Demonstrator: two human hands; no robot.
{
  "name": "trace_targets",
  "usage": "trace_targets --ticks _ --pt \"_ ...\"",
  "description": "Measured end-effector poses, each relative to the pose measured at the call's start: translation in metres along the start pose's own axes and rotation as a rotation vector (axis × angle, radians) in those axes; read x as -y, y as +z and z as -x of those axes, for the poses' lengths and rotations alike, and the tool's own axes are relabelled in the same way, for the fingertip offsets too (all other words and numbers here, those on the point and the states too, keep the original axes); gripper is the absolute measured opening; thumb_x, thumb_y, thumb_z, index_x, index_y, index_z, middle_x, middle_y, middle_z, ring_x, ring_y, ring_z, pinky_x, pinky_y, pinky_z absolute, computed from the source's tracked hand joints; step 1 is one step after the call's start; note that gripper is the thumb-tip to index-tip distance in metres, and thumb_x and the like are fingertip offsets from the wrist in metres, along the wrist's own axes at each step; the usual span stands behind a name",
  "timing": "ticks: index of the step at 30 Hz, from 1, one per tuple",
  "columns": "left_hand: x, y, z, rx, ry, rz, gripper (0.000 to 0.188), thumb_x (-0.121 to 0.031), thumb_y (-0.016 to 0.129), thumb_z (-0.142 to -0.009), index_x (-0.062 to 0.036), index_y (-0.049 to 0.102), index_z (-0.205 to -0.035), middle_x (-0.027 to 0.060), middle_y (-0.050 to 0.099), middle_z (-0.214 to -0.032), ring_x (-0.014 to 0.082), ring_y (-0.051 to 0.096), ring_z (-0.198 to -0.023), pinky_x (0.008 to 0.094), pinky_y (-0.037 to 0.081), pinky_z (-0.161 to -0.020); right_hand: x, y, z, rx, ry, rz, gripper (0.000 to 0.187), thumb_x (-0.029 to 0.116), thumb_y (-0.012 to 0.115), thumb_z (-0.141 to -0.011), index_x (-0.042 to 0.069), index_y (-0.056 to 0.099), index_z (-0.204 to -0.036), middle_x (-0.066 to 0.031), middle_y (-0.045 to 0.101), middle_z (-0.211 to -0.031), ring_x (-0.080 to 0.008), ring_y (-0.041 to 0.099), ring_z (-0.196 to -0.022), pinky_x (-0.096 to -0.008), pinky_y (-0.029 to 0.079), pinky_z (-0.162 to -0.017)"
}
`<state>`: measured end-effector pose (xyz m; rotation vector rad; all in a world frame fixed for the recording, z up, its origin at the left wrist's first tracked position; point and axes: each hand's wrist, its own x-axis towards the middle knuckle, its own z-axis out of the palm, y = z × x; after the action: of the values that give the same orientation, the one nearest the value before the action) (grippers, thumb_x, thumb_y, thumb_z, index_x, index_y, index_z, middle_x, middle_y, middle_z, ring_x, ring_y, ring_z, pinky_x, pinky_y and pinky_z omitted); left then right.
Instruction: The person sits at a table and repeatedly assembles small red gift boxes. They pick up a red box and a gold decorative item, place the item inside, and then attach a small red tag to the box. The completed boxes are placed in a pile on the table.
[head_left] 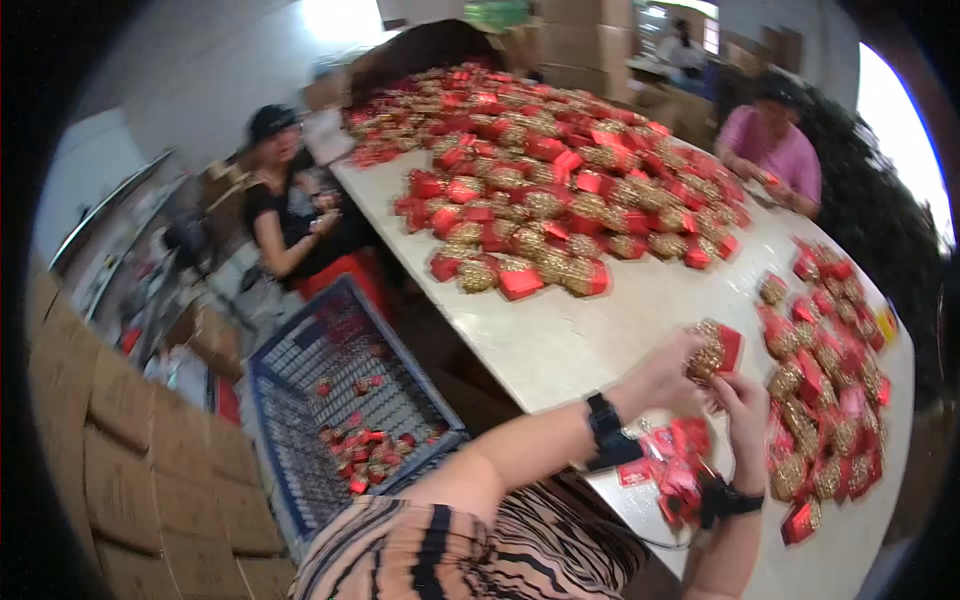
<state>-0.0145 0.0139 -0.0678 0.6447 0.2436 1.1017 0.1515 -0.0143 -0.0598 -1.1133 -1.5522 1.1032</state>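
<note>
My left hand (662, 372) is closed around a red and glittery gold ornament (712, 352), lifted above the near part of the table. Just below it, my right hand (742, 405) pinches at the ornament's lower edge; any small part between those fingers is too small to make out. Under my wrists lies a small heap of shiny red packets or tags (680, 462). A pile of similar red and gold ornaments (825, 385) sits right of my right hand. Each of my wrists wears a dark band.
A large heap of red and gold ornaments (560, 180) covers the far part of the white table (520, 345). At my left, a blue plastic crate (262, 420) contains several ornaments. Cardboard boxes (190, 480) are stacked beyond it. Two people (285, 205) (775, 150) handle pieces along the table's sides.
</note>
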Motion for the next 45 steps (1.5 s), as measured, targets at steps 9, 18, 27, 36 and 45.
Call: trace_targets --ticks 9,18,27,36,45 --pt "0.000 0.002 0.012 -0.393 0.146 -0.127 0.036 -0.030 0.057 -0.089 -0.0101 0.042 -0.115 0.0053 0.054 -0.099 0.0137 0.056 -0.084 0.0286 0.050 -0.066 0.014 0.012 -0.001 0.012 0.145 -0.122 0.015 0.000 0.058 -0.078 -0.006 0.061 -0.092 -0.0079 0.062 -0.080 -0.0130 0.060 -0.054 -0.0219 0.046 -0.047" --pt "0.007 0.008 0.013 -0.269 0.169 -0.128 0.043 -0.024 0.062 -0.085 -0.0025 0.042 -0.115 0.0084 0.057 -0.099 0.0147 0.059 -0.085 0.0282 0.049 -0.074 0.007 0.008 -0.003 -0.025 0.135 -0.219 0.010 0.002 0.057 -0.080 -0.004 0.061 -0.086 -0.0071 0.062 -0.071 -0.0116 0.057 -0.053 -0.0233 0.044 -0.048" --pt "0.003 0.019 0.025 -0.118 0.098 0.033 0.030 -0.022 0.055 -0.089 -0.0051 0.044 -0.112 0.0070 0.057 -0.096 0.0168 0.060 -0.083 0.0324 0.052 -0.073 0.004 0.005 -0.005 -0.035 0.145 -0.371 0.018 0.006 0.051 -0.086 -0.004 0.058 -0.100 -0.0047 0.060 -0.071 -0.0088 0.053 -0.050 -0.0203 0.041 -0.046" --pt "0.003 0.019 0.024 -0.103 0.070 0.095 0.031 -0.018 0.055 -0.086 -0.0035 0.045 -0.112 0.0116 0.060 -0.101 0.0198 0.062 -0.086 0.0323 0.052 -0.076 -0.007 -0.007 -0.009 -0.151 0.143 -0.678 0.031 0.005 0.048 -0.089 -0.008 0.050 -0.117 -0.0048 0.059 -0.076 -0.0080 0.054 -0.056 -0.0194 0.042 -0.047" --pt "-0.030 0.019 0.029 -0.299 0.173 0.062 0.027 -0.006 0.056 -0.081 -0.0013 0.055 -0.107 0.0111 0.061 -0.104 0.0214 0.059 -0.096 0.0341 0.047 -0.087 0.002 0.009 -0.007 0.051 0.082 -0.015 0.030 0.024 0.047 -0.094 0.000 0.063 -0.103 0.0037 0.052 -0.068 -0.0046 0.049 -0.060 -0.0198 0.040 -0.053"
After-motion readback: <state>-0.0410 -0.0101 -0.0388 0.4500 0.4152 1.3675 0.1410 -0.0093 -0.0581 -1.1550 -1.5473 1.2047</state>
